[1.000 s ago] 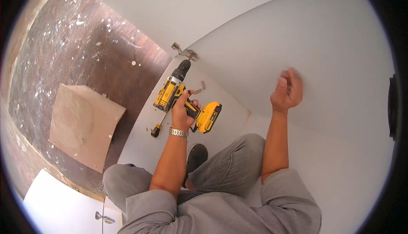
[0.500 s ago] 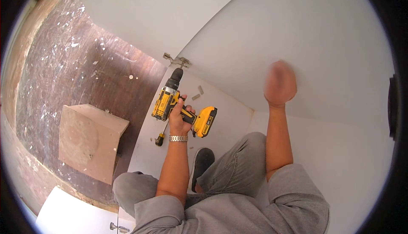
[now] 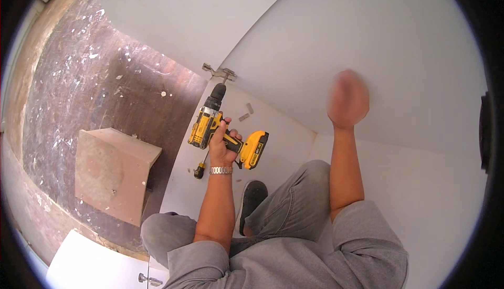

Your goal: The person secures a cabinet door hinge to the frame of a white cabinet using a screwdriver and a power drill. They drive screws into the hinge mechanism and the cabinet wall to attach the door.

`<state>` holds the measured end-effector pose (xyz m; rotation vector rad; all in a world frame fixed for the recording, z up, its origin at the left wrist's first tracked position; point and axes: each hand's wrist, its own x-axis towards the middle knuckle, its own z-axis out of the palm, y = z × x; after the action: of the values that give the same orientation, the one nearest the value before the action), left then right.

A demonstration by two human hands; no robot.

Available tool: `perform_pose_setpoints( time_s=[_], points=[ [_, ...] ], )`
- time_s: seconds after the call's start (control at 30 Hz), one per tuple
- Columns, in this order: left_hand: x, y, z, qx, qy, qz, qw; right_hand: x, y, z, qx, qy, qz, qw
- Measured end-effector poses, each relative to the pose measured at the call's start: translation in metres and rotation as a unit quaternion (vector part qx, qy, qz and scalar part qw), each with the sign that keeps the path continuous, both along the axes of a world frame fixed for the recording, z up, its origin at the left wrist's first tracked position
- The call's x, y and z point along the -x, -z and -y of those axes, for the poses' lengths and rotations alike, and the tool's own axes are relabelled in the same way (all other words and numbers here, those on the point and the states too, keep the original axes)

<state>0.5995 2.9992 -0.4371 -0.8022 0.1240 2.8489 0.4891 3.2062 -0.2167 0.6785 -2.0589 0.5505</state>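
Dark brown floor (image 3: 105, 100) at left, scuffed, white-spattered. Tan box (image 3: 107, 173) on it, stained. Smooth white base (image 3: 178, 197) beside floor, screwdriver (image 3: 199, 172) lying on it. Drill (image 3: 203, 126) held over base: yellow and black, silver collar (image 3: 210, 109), bit (image 3: 224, 79) pointing up at metal hinge (image 3: 224, 73); contact too small to tell. Left hand (image 3: 223, 146) wrapped round drill's handle. Two small pale pieces (image 3: 244, 117) on base, right of drill. Right hand (image 3: 349, 100) blurred before pale panel (image 3: 409, 68); its grip cannot be told.

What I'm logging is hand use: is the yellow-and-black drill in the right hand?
No: the left hand grips the yellow-and-black drill, while the blurred right hand is apart from it.
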Motion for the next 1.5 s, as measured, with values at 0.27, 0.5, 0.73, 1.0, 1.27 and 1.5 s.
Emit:
perform_pose_setpoints(
  time_s=[0.27,0.5,0.73,1.0,1.27,1.5],
  points=[
    [0.002,-0.004,-0.002,0.020,0.002,0.046,0.999,0.001,-0.001,-0.003,0.028,-0.009,0.010,1.000],
    [0.004,-0.014,0.002,0.079,-0.002,0.104,0.991,0.002,-0.001,0.000,0.046,-0.010,0.001,0.999],
    [0.007,-0.012,-0.005,0.071,0.028,0.141,0.987,0.000,-0.002,0.001,0.043,0.000,0.008,0.999],
    [-0.001,-0.001,0.002,-0.013,0.021,-0.022,0.999,0.000,0.002,0.003,0.052,-0.025,-0.008,0.998],
    [0.000,-0.007,-0.009,-0.055,0.006,-0.008,0.998,-0.001,-0.001,0.003,0.048,-0.009,0.004,0.999],
    [0.001,-0.008,-0.009,-0.053,0.005,-0.007,0.999,-0.002,-0.001,0.006,0.060,-0.016,0.013,0.998]
  ],
)
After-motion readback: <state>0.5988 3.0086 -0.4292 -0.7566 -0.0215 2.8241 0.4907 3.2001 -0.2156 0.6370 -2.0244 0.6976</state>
